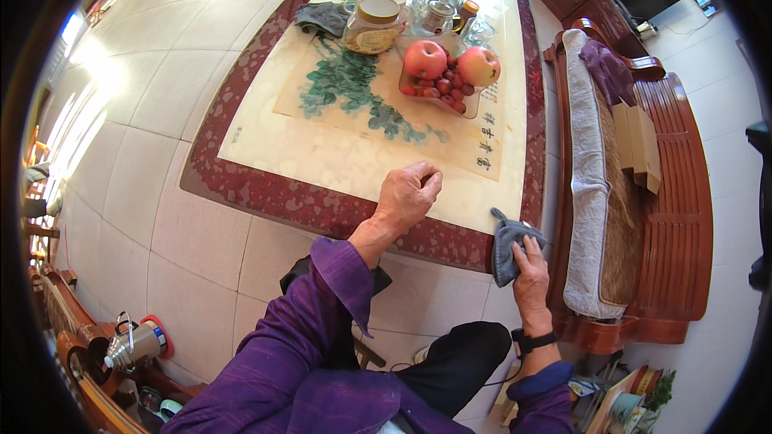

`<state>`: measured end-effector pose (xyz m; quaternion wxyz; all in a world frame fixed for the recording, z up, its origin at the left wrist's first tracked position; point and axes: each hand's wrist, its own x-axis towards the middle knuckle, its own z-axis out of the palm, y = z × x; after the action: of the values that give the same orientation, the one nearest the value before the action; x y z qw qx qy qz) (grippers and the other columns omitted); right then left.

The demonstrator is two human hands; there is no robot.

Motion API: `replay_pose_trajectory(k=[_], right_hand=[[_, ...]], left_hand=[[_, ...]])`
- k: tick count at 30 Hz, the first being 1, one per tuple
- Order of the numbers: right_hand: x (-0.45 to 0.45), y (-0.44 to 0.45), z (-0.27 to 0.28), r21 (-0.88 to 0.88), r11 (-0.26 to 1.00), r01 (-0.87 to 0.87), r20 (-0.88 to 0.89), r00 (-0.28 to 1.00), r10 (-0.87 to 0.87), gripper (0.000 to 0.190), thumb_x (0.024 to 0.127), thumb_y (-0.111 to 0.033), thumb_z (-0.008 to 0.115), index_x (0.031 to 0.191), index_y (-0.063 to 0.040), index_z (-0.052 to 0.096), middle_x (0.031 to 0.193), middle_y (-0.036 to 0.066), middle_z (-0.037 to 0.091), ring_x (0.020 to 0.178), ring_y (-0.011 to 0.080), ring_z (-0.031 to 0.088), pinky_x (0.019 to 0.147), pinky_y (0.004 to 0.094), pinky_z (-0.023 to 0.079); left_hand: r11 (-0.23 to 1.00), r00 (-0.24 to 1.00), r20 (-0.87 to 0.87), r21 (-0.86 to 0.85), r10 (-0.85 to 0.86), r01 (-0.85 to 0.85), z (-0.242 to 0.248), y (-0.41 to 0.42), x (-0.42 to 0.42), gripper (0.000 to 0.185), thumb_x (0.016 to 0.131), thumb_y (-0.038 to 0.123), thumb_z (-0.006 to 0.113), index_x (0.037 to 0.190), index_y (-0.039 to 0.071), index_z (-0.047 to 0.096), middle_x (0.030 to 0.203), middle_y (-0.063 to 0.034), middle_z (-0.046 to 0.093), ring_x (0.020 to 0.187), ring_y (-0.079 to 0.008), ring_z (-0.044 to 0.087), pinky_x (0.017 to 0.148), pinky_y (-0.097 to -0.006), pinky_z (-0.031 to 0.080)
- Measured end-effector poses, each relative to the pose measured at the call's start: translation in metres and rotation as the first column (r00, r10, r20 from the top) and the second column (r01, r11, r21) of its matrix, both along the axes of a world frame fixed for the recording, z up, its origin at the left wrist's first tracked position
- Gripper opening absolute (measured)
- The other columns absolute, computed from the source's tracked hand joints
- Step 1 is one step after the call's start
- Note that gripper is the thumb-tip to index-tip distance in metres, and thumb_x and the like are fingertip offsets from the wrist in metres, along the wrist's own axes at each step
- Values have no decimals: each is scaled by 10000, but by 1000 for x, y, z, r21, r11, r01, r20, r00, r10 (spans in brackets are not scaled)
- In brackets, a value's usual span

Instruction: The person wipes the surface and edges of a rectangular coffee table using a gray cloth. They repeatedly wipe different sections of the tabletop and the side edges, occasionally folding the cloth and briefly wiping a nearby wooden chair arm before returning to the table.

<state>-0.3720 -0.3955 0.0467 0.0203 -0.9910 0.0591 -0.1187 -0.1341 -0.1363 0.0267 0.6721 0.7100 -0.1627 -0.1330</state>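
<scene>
My right hand (pixel 531 271) presses a grey cloth (pixel 508 250) against the near right corner of the table (pixel 338 217), its fingers spread over the cloth and part of the cloth hanging past the edge. Curled into a loose fist, my left hand (pixel 410 190) rests on the cream printed table cover (pixel 271 157) near the front edge; nothing shows in it. Farther back stands a clear plastic fruit tray (pixel 476 99) holding two large apples (pixel 425 59) and several small red fruits. A second grey cloth (pixel 322 18) lies crumpled near the left edge.
Behind the fruit are a lidded glass jar (pixel 373 24), glass pitchers and bottles. A wooden bench (pixel 687 193) with a white pad and a cardboard box (pixel 636 144) flanks the table at right. A metal thermos flask (pixel 136 345) stands at lower left, beside wooden furniture.
</scene>
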Motion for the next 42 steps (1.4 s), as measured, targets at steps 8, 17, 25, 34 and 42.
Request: replay_pose_trajectory(k=[8,17,25,34,42], right_hand=[[98,-42,-1,30,999,-34,7,999,33,451,902,71,512,1292,-48,706,1409,251,617,1326,456,571,1127,486,462],[223,-45,-6,-76,988,-132,-131,984,122,609,909,-22,515,1494,-185,560,1525,270,507,1416,478,476,1102,590,448],[324,-64,-9,-92,995,-47,-146,989,33,650,897,-1,552,1497,-252,571,1535,237,517,1406,416,514,1127,520,459],[377,-83,-6,-31,999,-44,-137,990,39,603,933,-33,571,1486,-273,587,1559,173,518,1443,358,491,1145,511,443],[396,-117,-21,-94,994,61,-93,993,-70,569,990,-58,508,1504,-294,568,1586,121,508,1471,325,469,1155,516,427]], left_hand=[[998,998,-62,-65,20,-24,6,-9,-1,173,990,159,655,963,2,723,716,-114,677,640,-154,638,632,-326,516],[1000,999,-38,25,-2,3,11,-7,-3,197,1035,154,644,1034,-23,730,809,-51,717,717,-106,695,656,-259,547],[1000,1000,-13,20,15,-14,12,-11,-3,152,1023,117,657,1063,-13,725,825,-48,718,720,-97,688,660,-254,550],[999,998,-61,33,10,-8,11,-11,10,155,1029,110,649,1071,-23,716,844,-51,718,738,-101,690,680,-251,553],[999,996,-86,18,32,-30,8,-18,19,163,1030,116,655,1070,-29,717,843,-62,731,740,-104,693,681,-254,556]])
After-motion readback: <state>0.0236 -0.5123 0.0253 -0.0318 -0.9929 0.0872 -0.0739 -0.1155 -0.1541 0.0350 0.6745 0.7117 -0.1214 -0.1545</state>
